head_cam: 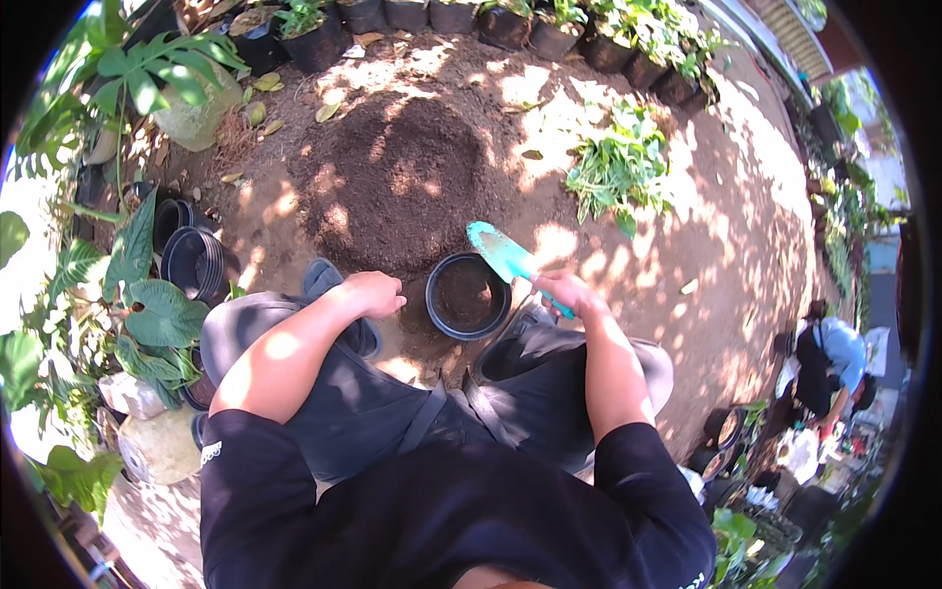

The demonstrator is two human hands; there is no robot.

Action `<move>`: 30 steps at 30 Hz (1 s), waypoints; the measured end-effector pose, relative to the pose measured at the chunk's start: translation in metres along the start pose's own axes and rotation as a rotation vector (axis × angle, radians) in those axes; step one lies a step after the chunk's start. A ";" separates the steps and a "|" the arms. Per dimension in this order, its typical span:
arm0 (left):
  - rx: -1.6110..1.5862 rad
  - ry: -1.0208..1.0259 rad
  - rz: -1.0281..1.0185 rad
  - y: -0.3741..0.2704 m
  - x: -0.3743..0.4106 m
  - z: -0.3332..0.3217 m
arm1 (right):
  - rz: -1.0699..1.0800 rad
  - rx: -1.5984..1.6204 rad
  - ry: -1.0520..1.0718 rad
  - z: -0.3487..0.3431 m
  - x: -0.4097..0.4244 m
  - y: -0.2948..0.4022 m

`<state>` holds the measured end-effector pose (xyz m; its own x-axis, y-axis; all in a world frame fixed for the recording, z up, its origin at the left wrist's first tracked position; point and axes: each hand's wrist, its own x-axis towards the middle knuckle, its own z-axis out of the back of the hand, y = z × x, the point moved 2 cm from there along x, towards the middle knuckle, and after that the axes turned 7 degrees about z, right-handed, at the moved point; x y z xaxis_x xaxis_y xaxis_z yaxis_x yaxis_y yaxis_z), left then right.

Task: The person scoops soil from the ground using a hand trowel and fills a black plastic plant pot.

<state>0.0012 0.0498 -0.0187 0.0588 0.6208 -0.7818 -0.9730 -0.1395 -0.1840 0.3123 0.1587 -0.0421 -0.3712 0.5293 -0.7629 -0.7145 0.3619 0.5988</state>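
My right hand (pixel 565 291) is closed around the handle of a turquoise hand trowel (pixel 504 252). The trowel's soil-marked blade reaches over the right rim of a round black plastic pot (pixel 469 297), which stands on the ground between my feet with dark soil inside. Beyond the pot lies a broad mound of dark soil (pixel 401 177). My left hand (pixel 374 294) is above my left shoe, left of the pot, with its fingers curled loosely; I see nothing in it. A heap of leafy green cuttings (pixel 622 166) lies on the ground to the right of the mound.
Stacked black pots (pixel 193 263) and large-leaved plants (pixel 168 313) stand at the left. A curved row of planted black grow bags (pixel 552 37) borders the far side. At the far right another person (pixel 835 361) bends over among pots and plants.
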 end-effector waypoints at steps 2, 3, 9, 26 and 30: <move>0.003 0.011 -0.007 -0.001 -0.002 0.000 | 0.025 0.075 -0.012 -0.003 -0.002 0.009; 0.018 -0.005 -0.018 -0.006 -0.005 0.003 | 0.036 0.138 -0.020 -0.001 0.003 0.004; 0.106 -0.063 -0.167 -0.035 -0.030 0.018 | 0.042 0.229 -0.073 -0.019 0.018 -0.003; 0.228 -0.552 -0.336 -0.020 -0.091 0.063 | 0.359 -0.402 0.062 -0.165 0.146 0.073; 0.053 -0.415 -0.436 -0.020 -0.094 0.067 | 0.328 -0.527 0.102 -0.176 0.184 0.088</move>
<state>0.0000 0.0459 0.0989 0.3729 0.8627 -0.3416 -0.8892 0.2271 -0.3972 0.0770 0.1531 -0.1724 -0.6564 0.4637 -0.5951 -0.7408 -0.2474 0.6245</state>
